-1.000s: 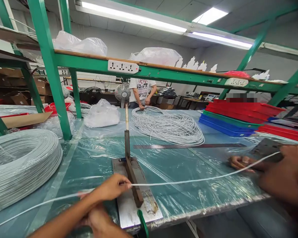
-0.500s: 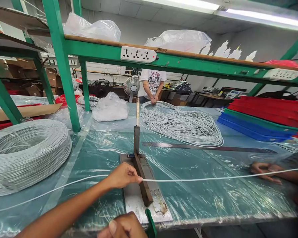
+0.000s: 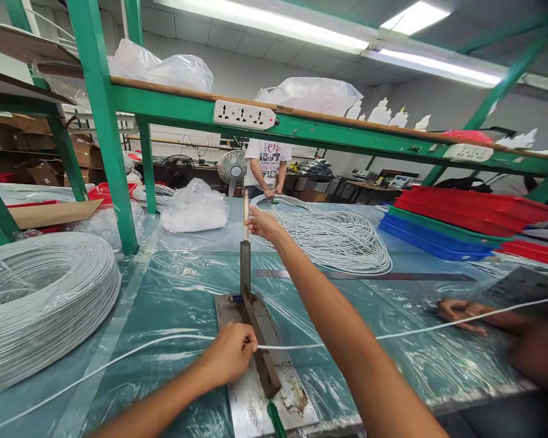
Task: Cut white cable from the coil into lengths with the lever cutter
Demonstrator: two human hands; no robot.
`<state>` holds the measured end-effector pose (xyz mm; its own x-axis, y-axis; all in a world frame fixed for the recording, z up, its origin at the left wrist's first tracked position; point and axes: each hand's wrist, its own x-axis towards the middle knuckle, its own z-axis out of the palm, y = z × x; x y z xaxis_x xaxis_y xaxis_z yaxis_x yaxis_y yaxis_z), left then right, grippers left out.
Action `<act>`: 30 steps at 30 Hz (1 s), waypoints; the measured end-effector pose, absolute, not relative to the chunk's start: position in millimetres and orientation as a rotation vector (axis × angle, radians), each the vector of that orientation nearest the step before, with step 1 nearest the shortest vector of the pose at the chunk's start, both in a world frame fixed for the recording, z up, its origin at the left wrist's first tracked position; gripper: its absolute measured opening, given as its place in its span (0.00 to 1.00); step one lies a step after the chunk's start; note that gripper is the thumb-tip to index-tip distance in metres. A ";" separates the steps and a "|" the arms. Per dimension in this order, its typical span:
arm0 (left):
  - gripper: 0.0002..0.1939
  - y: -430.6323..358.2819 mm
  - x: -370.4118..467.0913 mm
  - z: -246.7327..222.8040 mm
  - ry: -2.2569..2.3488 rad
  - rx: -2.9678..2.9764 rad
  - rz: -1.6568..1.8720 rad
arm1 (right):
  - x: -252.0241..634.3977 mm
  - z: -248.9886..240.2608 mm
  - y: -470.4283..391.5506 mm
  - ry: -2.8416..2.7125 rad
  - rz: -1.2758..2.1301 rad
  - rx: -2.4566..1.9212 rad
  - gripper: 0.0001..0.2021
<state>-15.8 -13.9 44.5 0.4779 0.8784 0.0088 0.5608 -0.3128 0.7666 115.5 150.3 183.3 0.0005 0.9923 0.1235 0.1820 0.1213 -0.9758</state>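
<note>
A thin white cable (image 3: 178, 336) is pinched in my left hand (image 3: 232, 353), which is closed beside the black arm of a lever cutter (image 3: 263, 365). From there the cable crosses under the arm and runs to the right, passing behind my right forearm. My right hand (image 3: 263, 224) is at the cutter's upright lever handle (image 3: 246, 213), reaching it from the right side. Its fingers are apart, with the tips at the handle and not wrapped round it. The cutter's metal base plate (image 3: 251, 420) lies at the table's front edge, held near a green clamp handle (image 3: 276, 420).
A big cable coil (image 3: 50, 304) lies left, and a loose cable bundle (image 3: 338, 237) lies behind a steel ruler (image 3: 369, 277). Stacked trays (image 3: 456, 213) stand right. A co-worker's hand (image 3: 461, 315) rests near the cable; another person (image 3: 267, 164) stands behind. A green shelf frame (image 3: 173, 109) spans above.
My right hand has risen from the table's front edge to the lever handle. My left hand stays on the cable, a little lower in view. The view has tilted upward and turned slightly right.
</note>
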 end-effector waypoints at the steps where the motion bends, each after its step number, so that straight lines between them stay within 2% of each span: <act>1: 0.10 -13.2 -15.4 41.3 1.200 1.992 0.577 | 115.0 183.2 157.9 -1.391 1.069 -1.257 0.24; 6: 0.09 -10.9 -14.1 26.2 1.252 1.915 0.647 | 110.1 181.7 174.4 -1.332 1.185 -1.274 0.36; 11: 0.14 -8.5 -5.1 17.2 1.317 1.815 0.752 | 124.0 190.0 161.8 -1.268 1.223 -1.246 0.34; 17: 0.14 -5.4 3.2 14.4 1.406 1.754 0.785 | 156.5 215.8 90.6 -1.307 1.385 -1.200 0.43; 19: 0.14 -5.3 3.9 14.7 1.422 1.748 0.782 | 168.6 215.8 54.9 -1.308 1.414 -1.238 0.39; 24: 0.14 -3.3 4.5 14.0 1.411 1.741 0.776 | 188.7 179.9 -45.2 -1.282 1.622 -1.324 0.18; 28: 0.14 1.1 5.8 8.5 1.382 1.716 0.788 | 183.2 145.7 -105.8 -1.080 1.694 -1.459 0.19; 30: 0.14 3.3 6.8 4.9 1.356 1.701 0.796 | 176.5 137.6 -122.9 -0.974 1.672 -1.503 0.23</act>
